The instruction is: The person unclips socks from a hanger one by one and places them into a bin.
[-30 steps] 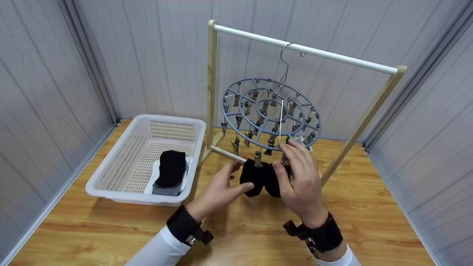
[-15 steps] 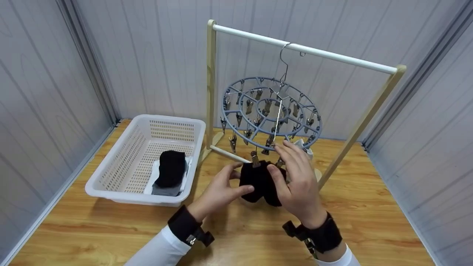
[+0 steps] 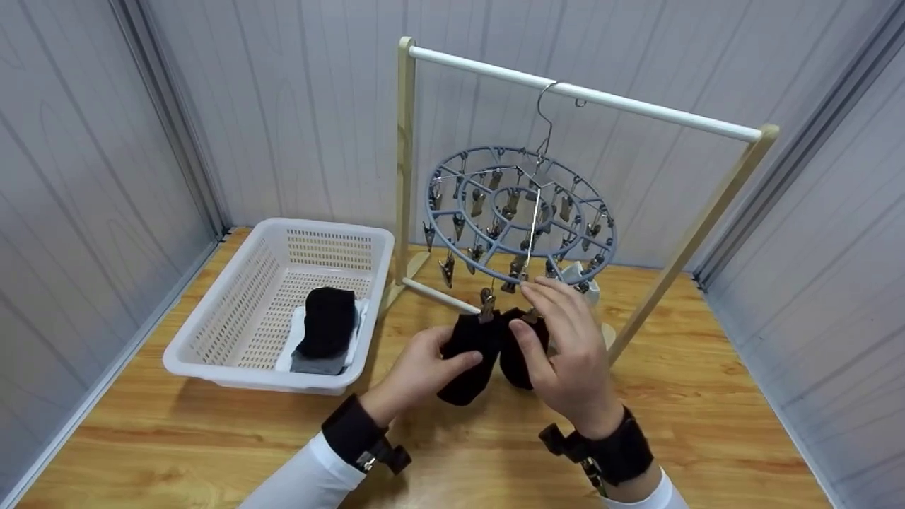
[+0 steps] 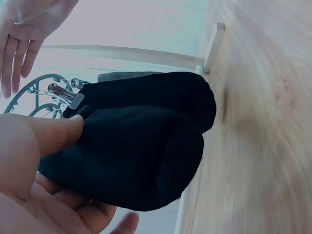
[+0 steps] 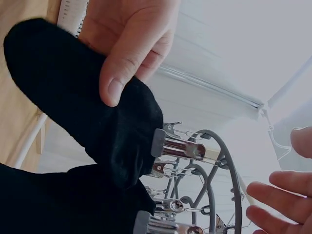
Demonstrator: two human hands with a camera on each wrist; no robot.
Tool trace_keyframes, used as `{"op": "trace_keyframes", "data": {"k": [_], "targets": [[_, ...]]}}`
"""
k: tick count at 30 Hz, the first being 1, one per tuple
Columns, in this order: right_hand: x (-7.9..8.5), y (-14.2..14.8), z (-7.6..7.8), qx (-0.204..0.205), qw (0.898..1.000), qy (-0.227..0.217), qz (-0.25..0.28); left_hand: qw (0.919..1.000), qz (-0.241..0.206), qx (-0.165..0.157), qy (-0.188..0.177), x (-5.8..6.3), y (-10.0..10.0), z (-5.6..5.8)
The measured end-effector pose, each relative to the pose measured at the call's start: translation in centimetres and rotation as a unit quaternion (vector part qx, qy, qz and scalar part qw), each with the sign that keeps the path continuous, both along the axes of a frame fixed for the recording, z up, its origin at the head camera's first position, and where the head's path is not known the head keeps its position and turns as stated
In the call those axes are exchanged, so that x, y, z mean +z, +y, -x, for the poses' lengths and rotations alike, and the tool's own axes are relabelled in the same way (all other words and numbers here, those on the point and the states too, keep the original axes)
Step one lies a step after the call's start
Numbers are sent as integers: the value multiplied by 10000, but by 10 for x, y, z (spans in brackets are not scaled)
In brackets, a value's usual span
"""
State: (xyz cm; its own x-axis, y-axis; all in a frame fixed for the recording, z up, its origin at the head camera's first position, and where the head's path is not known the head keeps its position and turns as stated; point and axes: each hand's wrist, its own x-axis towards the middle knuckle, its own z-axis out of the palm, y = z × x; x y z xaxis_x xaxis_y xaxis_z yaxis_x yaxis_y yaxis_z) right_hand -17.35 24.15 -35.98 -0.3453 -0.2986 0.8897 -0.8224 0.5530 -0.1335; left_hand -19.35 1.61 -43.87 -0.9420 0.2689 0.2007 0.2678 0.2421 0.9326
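Note:
Two black socks hang side by side from metal clips on the round blue-grey clip hanger. My left hand pinches the left black sock between thumb and fingers; the thumb lies across its front in the right wrist view. A metal clip bites that sock's top edge. Beside it hangs the other black sock, also under a clip. My right hand is held next to this second sock, fingers extended and holding nothing. In the right wrist view its fingers are apart from the clips.
A white rail on wooden posts carries the hanger by its hook. Several unused clips dangle from the rings. To the left stands a white basket with a black folded sock over white and grey ones. A pale cloth hangs behind.
The left black sock has swung left and down with my left hand on it, opening a gap between the two socks. My right hand has shifted slightly left. The hanger has turned a little.

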Motion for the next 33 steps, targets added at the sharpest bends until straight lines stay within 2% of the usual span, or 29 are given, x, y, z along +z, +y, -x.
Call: {"op": "trace_keyframes", "data": {"k": [9,16,24,33], "targets": [[-4,0,1,-87,9999,-22,-61,9973,-198,-637,-309,6,1,-8],[-9,0,2,-36,9995,-188,-240,9957,-137,-899,-166,12,-1,-11],[-16,2,3,-450,9933,-990,-399,9924,-86,-1223,-134,18,-3,-12],[-21,2,9,-589,9849,-1594,-337,9916,-309,-1211,-333,21,-3,-15]]}}
